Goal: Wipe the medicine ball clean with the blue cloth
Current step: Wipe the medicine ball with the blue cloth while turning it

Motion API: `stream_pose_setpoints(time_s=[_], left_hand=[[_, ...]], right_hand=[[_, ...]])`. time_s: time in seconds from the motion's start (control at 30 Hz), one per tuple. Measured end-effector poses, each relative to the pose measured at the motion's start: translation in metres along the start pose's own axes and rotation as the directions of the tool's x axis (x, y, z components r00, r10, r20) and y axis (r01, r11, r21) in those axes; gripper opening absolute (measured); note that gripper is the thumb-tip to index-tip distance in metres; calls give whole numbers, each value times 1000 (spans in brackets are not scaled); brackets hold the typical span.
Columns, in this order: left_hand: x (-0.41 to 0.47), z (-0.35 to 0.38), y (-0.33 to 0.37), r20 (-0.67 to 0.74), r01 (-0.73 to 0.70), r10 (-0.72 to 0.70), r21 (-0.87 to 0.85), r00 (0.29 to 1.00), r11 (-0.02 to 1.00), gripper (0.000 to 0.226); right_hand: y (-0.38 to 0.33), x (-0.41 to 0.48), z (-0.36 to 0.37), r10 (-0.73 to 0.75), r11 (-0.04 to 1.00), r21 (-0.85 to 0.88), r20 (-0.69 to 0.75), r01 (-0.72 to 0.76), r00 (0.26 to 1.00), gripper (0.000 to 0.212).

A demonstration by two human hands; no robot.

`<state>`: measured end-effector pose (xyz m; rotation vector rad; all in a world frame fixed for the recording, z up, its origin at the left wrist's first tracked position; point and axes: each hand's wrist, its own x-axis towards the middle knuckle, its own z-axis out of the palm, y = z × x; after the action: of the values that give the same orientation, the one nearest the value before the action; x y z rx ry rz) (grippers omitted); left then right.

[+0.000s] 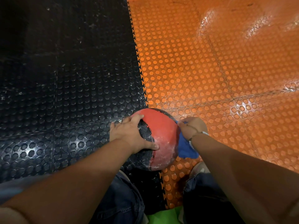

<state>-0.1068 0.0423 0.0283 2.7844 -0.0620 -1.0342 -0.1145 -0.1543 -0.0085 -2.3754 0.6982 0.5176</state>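
Observation:
A red and black medicine ball (161, 131) sits on the floor in front of my legs, on the seam between black and orange mats. Whitish smears show on its red lower part. My left hand (129, 133) lies spread over the ball's left side, fingers on top and thumb reaching across the front. My right hand (192, 126) grips the blue cloth (186, 147) and holds it against the ball's right side. Part of the cloth hangs down under my wrist.
Studded black floor mats (64, 94) cover the left; studded orange mats (210, 70) cover the right, shiny in places. My legs in dark jeans (123, 199) flank the ball. A green patch (163, 215) shows at the bottom edge.

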Motion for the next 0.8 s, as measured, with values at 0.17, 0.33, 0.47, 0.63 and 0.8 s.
stream_pose_setpoints(time_s=[0.17, 0.33, 0.47, 0.63, 0.8], left_hand=[[1, 1, 3, -1, -5, 5, 30, 1000, 1000, 118], [-4, 8, 12, -11, -83, 85, 123, 996, 989, 121], [-1, 9, 13, -19, -107, 111, 160, 994, 981, 121], [-6, 10, 14, -15, -126, 131, 167, 991, 978, 122], [-6, 7, 9, -4, -109, 111, 161, 994, 981, 122]], right_hand=[[-21, -6, 8, -265, 964, 26, -31, 266, 964, 22], [-10, 1, -4, -81, 993, -91, 14, 82, 997, 25], [-34, -15, 10, -387, 904, -200, -3, 379, 922, 26], [-18, 0, -4, -184, 965, -183, 23, 185, 983, 24], [-28, -16, 4, -444, 871, -201, 70, 448, 893, 26]])
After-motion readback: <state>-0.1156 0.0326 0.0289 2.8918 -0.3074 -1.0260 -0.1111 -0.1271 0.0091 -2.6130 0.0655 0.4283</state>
